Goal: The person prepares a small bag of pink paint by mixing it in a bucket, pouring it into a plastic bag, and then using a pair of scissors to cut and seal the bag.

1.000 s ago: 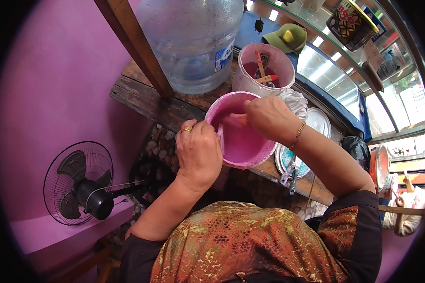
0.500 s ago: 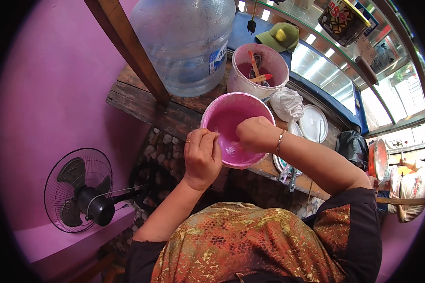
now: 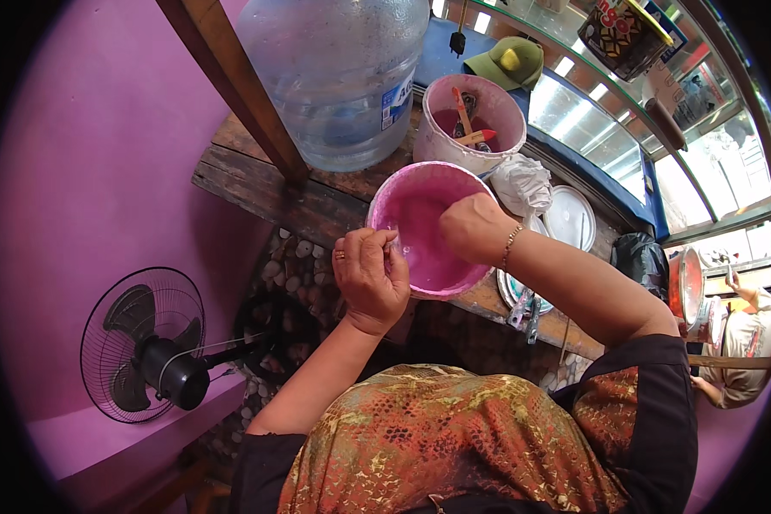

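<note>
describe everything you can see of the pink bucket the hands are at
The pink bucket looks like plastic: round, open-topped, its paler rim smeared with pink, glossy pink liquid inside. Its mouth faces the camera; its base is hidden. It stands nearer the person than the pale bucket. The left hand lies over its left rim; the right hand reaches inside.

Right fingers (image 3: 457, 230) are partly hidden over the bucket (image 3: 403, 195); the post (image 3: 230, 86) is cut off at eleven o'clock.
</note>
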The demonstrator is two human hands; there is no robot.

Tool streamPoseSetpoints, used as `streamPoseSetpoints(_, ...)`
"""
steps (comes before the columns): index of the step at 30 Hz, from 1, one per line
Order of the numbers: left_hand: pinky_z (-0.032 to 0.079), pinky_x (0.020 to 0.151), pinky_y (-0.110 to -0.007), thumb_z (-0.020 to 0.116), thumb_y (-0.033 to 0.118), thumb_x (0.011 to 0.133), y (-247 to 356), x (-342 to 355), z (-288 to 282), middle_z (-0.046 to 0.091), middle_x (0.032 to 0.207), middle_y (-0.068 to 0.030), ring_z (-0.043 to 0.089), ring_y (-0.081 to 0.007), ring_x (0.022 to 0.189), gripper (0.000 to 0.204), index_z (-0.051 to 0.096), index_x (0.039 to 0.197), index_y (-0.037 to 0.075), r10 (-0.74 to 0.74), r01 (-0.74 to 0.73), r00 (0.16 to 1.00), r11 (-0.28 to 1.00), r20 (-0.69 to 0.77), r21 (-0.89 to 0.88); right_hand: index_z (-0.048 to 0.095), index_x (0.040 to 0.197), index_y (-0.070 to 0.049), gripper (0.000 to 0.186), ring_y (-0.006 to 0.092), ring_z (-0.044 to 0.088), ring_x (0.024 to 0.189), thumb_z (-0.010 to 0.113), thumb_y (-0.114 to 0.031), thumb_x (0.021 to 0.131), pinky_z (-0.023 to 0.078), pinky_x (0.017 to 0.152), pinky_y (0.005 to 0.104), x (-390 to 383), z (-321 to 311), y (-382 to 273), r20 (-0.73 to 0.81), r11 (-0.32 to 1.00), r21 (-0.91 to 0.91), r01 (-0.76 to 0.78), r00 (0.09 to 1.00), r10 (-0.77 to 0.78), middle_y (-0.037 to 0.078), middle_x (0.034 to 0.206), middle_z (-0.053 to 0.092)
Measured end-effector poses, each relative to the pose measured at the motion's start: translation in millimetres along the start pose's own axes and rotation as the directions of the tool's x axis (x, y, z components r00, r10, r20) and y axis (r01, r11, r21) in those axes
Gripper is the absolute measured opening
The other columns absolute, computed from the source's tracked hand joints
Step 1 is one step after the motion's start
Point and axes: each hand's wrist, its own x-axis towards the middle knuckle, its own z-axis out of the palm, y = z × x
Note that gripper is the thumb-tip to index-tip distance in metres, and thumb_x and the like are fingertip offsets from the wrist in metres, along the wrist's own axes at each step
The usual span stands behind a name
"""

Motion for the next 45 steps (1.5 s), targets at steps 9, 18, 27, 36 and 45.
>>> streamPoseSetpoints(9,0.044,0.076,-0.040,0.062,0.003,0.078,0.6,-1.9,6.0,0.058,0.089,-0.0114,0.055,-0.0286,0.079,0.024,0.060,0.102,0.003,-0.008,0.008,1.000,0.998,-0.012,-0.058,0.072,0.088,-0.005,0.029,0.0363,0.065,0.085,0.067,-0.033,0.083,0.052,0.075,0.0448,-32.3,-30.9,12.4,0.009,0.909,0.411,-0.065,0.998,0.067,0.017,0.086,0.068)
streamPoseSetpoints(18,0.044,0.077,-0.041,0.061,0.001,0.079,-2.4,-3.6,4.0,0.058,0.090,-0.0121,0.055,-0.0290,0.080,0.026,0.059,0.104,0.002,-0.017,0.017,1.000,0.995,-0.005,-0.097,0.070,0.096,0.001,0.020,0.0074,0.053,0.063,0.068,-0.019,0.091,0.043,0.057,0.0248,-118.6,-28.0,40.8,-0.097,0.390,0.919,-0.058,0.926,0.365,0.002,0.068,0.059)
streamPoseSetpoints(27,0.045,0.078,-0.040,0.060,0.001,0.078,-0.5,-3.1,3.9,0.059,0.091,-0.0118,0.056,-0.0277,0.080,0.025,0.059,0.103,0.002,0.003,-0.003,1.000,0.996,-0.002,-0.094,0.068,0.091,0.001,0.023,0.0057,0.053,0.063,0.067,-0.022,0.093,0.042,0.055,0.0250,-115.9,-6.5,31.4,-0.190,0.454,0.890,-0.049,0.865,0.465,-0.001,0.067,0.059)
streamPoseSetpoints(36,0.045,0.077,-0.041,0.061,0.002,0.078,-0.1,-1.6,2.7,0.058,0.087,-0.0120,0.056,-0.0290,0.079,0.021,0.060,0.098,0.002,0.032,-0.033,0.999,0.997,-0.006,-0.075,0.075,0.087,-0.007,0.019,0.0286,0.069,0.085,0.058,-0.016,0.085,0.054,0.075,0.0414,2.8,8.1,-8.2,-0.315,0.991,0.001,-0.135,0.940,0.129,0.012,0.089,0.071)
streamPoseSetpoints(45,0.045,0.076,-0.042,0.061,0.001,0.077,-1.3,-4.5,2.4,0.058,0.087,-0.0122,0.056,-0.0302,0.080,0.018,0.061,0.095,0.003,0.022,-0.024,0.999,0.997,-0.039,-0.072,0.076,0.088,-0.007,0.020,0.0311,0.071,0.088,0.060,-0.017,0.082,0.055,0.075,0.0407,-8.4,-2.6,-28.0,0.153,0.966,0.180,-0.187,0.975,0.161,0.016,0.091,0.072)
